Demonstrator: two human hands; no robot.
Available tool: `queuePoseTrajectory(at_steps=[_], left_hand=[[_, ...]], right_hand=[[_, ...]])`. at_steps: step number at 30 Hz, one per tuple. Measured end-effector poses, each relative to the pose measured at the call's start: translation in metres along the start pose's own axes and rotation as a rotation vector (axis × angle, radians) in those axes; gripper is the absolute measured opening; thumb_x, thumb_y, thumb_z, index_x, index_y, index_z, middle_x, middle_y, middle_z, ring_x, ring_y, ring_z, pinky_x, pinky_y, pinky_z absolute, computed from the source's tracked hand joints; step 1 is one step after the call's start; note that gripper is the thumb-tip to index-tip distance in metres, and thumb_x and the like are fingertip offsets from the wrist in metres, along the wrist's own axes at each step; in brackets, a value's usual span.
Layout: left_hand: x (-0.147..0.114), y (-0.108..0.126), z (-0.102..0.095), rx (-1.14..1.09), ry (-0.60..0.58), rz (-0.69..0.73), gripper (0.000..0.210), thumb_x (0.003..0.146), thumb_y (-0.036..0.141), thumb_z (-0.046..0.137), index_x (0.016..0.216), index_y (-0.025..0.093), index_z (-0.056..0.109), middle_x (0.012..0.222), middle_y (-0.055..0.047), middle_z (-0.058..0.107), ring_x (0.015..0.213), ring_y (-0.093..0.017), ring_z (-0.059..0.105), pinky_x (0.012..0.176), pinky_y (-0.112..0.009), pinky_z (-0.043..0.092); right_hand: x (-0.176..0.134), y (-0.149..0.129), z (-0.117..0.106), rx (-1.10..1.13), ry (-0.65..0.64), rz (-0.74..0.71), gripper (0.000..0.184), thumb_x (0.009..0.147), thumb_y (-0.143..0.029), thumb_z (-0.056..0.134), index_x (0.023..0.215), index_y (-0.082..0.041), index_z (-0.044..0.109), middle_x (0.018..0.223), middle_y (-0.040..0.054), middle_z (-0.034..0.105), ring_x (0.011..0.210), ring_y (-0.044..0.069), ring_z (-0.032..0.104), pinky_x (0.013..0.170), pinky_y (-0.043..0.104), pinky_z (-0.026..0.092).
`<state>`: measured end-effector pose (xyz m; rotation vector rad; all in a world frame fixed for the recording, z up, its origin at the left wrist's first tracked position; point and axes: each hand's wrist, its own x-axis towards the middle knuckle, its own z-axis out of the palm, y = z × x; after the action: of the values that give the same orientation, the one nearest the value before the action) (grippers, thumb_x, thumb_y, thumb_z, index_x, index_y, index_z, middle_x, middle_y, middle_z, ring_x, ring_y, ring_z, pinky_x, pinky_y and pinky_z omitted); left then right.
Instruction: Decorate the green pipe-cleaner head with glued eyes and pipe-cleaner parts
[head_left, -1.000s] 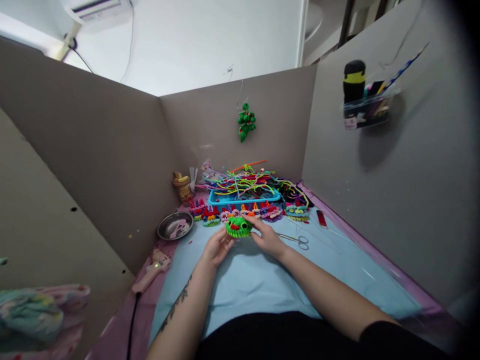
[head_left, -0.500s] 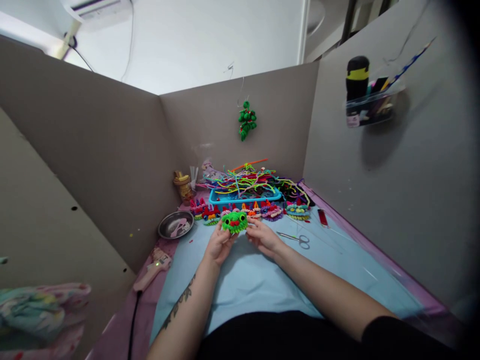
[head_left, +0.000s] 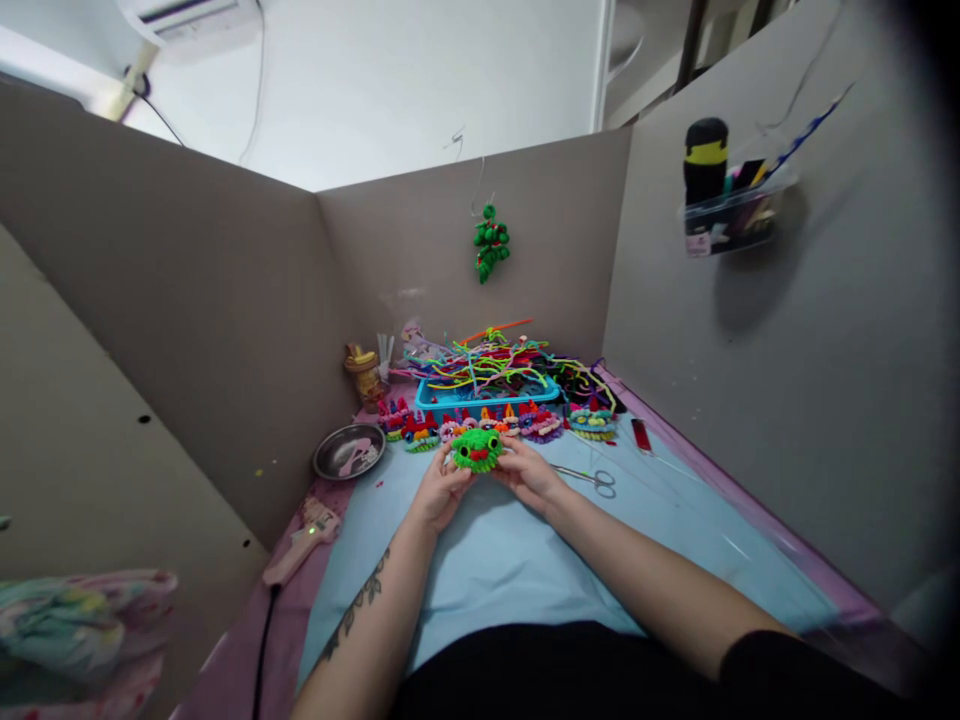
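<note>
A green fuzzy pipe-cleaner frog head [head_left: 475, 450], with two dark-centred eyes and a red mouth, is held up over the blue cloth [head_left: 517, 570]. My left hand [head_left: 444, 490] grips its left side, and my right hand [head_left: 526, 474] pinches its right side. Fingers behind the piece are partly hidden. Just beyond it stands a row of similar colourful pipe-cleaner faces [head_left: 540, 424]. Scissors [head_left: 592, 481] lie to the right of my right hand.
A blue tray [head_left: 487, 405] heaped with pipe cleaners [head_left: 495, 362] stands at the back. On the left are a metal bowl [head_left: 349, 452] and a pink glue gun [head_left: 302, 545] with a cord. Grey partitions [head_left: 420, 260] surround the table; a bin of tools [head_left: 731, 225] hangs right.
The frog head has turned and tilted slightly within my hands and moved a little to the right. Both hands keep hold of it. The whole view has shifted slightly.
</note>
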<state>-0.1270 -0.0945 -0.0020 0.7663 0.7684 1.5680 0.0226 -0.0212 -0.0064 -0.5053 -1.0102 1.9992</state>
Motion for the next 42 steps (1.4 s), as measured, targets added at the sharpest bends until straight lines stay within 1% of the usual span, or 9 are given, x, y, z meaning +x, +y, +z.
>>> queuePoseTrajectory(at_steps=[2,5,10,16,21,25,28,35,42], left_hand=[[0.001,-0.001,0.000,0.002,0.008,-0.002,0.068,0.058,0.004,0.075,0.117,0.021,0.046,0.097,-0.004,0.068,0.088,-0.017,0.065,0.091,-0.034,0.044],[0.001,-0.002,-0.001,-0.007,0.019,-0.003,0.070,0.056,0.001,0.074,0.117,0.019,0.045,0.096,-0.004,0.069,0.087,-0.017,0.065,0.089,-0.032,0.045],[0.002,-0.001,0.000,-0.015,0.035,-0.003,0.068,0.056,-0.001,0.072,0.116,0.018,0.047,0.093,-0.004,0.069,0.086,-0.017,0.065,0.089,-0.033,0.045],[0.003,-0.001,-0.002,-0.027,0.036,-0.001,0.070,0.054,-0.003,0.071,0.116,0.019,0.047,0.093,-0.004,0.069,0.085,-0.017,0.065,0.090,-0.034,0.044],[0.003,-0.002,-0.003,-0.029,0.065,-0.025,0.070,0.054,-0.003,0.070,0.116,0.021,0.047,0.091,-0.003,0.068,0.084,-0.017,0.065,0.086,-0.034,0.046],[0.004,-0.005,-0.003,-0.015,0.083,-0.018,0.069,0.053,-0.004,0.070,0.113,0.021,0.049,0.088,-0.002,0.068,0.080,-0.015,0.065,0.079,-0.029,0.048],[0.004,-0.007,-0.003,-0.004,0.085,-0.010,0.068,0.052,-0.004,0.072,0.112,0.020,0.049,0.088,-0.002,0.069,0.079,-0.015,0.065,0.080,-0.029,0.047],[0.003,-0.008,0.000,0.021,0.090,-0.041,0.075,0.051,-0.003,0.073,0.117,0.019,0.046,0.088,-0.002,0.069,0.078,-0.014,0.065,0.079,-0.027,0.047],[0.004,-0.008,-0.003,0.001,0.114,-0.080,0.069,0.055,-0.001,0.073,0.117,0.018,0.048,0.092,-0.004,0.069,0.081,-0.015,0.065,0.081,-0.029,0.048]], right_hand=[[-0.001,0.000,0.001,0.015,-0.005,-0.006,0.042,0.060,-0.007,0.062,0.099,-0.019,0.059,0.087,0.0013,0.068,0.078,0.016,0.064,0.074,0.029,0.050],[-0.002,0.000,0.003,0.027,-0.005,-0.010,0.041,0.059,-0.005,0.062,0.097,-0.018,0.060,0.087,0.0016,0.068,0.082,0.016,0.064,0.080,0.030,0.050],[-0.001,0.000,0.002,-0.003,-0.027,-0.019,0.041,0.059,-0.006,0.062,0.098,-0.018,0.060,0.087,0.0028,0.069,0.084,0.018,0.065,0.083,0.033,0.050],[0.001,0.003,-0.002,0.014,-0.042,-0.014,0.046,0.058,-0.004,0.061,0.101,-0.018,0.059,0.086,0.0028,0.069,0.085,0.019,0.066,0.086,0.035,0.050],[0.001,0.004,-0.002,0.009,-0.041,-0.014,0.044,0.057,-0.005,0.062,0.099,-0.019,0.060,0.087,0.0028,0.070,0.085,0.020,0.066,0.085,0.037,0.050],[0.001,0.005,-0.001,0.004,-0.050,-0.016,0.050,0.056,-0.005,0.065,0.103,-0.019,0.057,0.087,0.0024,0.069,0.082,0.018,0.066,0.080,0.032,0.051],[0.001,0.008,-0.001,-0.011,-0.025,0.003,0.054,0.055,-0.006,0.068,0.106,-0.021,0.055,0.087,0.0015,0.068,0.082,0.018,0.066,0.075,0.031,0.052],[0.002,0.015,-0.002,-0.034,0.020,0.025,0.052,0.052,-0.004,0.068,0.100,-0.021,0.055,0.087,0.0010,0.068,0.081,0.018,0.066,0.071,0.030,0.053],[0.002,0.012,-0.002,-0.015,0.042,0.039,0.052,0.051,-0.004,0.068,0.099,-0.020,0.055,0.081,0.0000,0.068,0.075,0.016,0.066,0.069,0.027,0.051]])
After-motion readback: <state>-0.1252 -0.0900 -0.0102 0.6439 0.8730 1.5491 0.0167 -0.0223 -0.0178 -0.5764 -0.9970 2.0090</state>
